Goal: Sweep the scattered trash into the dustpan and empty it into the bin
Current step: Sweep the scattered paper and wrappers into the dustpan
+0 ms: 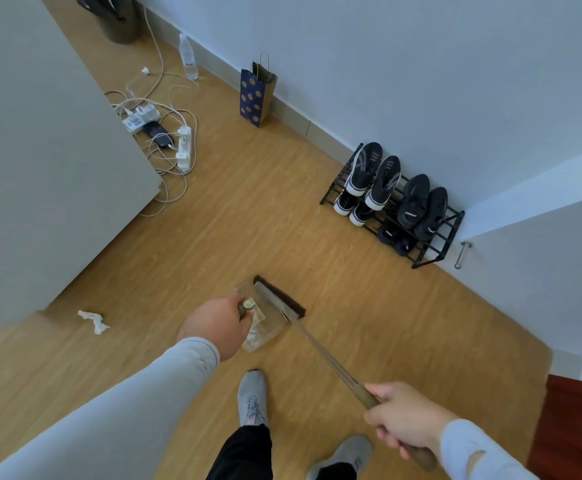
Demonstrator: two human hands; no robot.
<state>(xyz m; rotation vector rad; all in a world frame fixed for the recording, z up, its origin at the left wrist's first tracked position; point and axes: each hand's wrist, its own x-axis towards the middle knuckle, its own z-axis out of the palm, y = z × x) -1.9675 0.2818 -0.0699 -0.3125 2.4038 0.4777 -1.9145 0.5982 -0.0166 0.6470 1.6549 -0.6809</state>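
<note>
My left hand (218,327) grips the handle of a clear plastic dustpan (272,323) that rests on the wood floor in front of my feet. Pale scraps of trash (256,315) lie inside the pan. My right hand (403,419) holds the wooden end of a long broom handle (327,358). The dark broom head (279,294) sits right at the pan's far edge. A crumpled white tissue (94,320) lies on the floor to the left. A small white scrap (145,70) lies far back near the cables. A dark bin (118,19) stands at the top left by the wall.
A grey panel (40,161) fills the left side. White power strips, a phone and tangled cables (165,140) lie beside it. A water bottle (188,57), a dotted paper bag (255,93) and a black shoe rack (391,206) line the wall. My shoes (253,398) are below the pan.
</note>
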